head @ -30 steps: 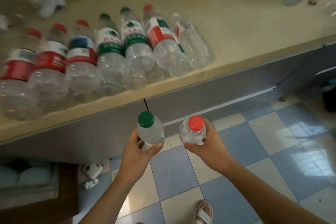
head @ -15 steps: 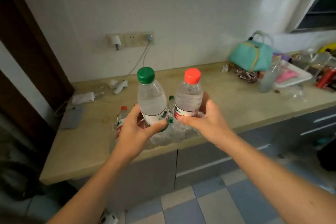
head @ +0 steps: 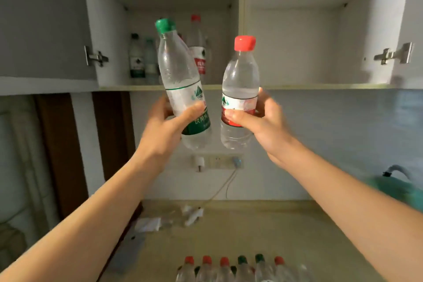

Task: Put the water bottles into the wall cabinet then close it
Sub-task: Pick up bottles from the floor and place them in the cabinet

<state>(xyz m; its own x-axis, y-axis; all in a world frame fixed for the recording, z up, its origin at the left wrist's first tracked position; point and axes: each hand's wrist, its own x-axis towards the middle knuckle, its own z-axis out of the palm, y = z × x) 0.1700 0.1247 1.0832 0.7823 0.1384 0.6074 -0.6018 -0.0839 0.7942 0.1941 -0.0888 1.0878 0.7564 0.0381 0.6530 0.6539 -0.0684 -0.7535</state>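
Note:
My left hand [head: 163, 130] grips a green-capped water bottle [head: 179, 75] round its label, tilted a little to the left. A red-capped water bottle [head: 240, 80] stands upright in the grip of my right hand [head: 263, 121]. Both are raised in front of the open wall cabinet [head: 229, 87], just below its bottom shelf edge. Inside the left compartment stand three bottles [head: 146, 59] near the back, one tall with a red cap. The right compartment [head: 295, 43] looks bare. Several more bottles [head: 233, 268] lie in a row on the counter below.
Both cabinet doors are swung open, their hinges [head: 95, 56] showing on the side walls. A wall socket with a plugged cable [head: 217, 161] sits below the cabinet. A beige counter [head: 286, 236] carries small white items; a teal bag [head: 396, 185] is at right, a dark door frame at left.
My view has swung up from the floor and counter to the wall cabinet. Both hands have lifted their bottles from waist height up to the cabinet's bottom shelf.

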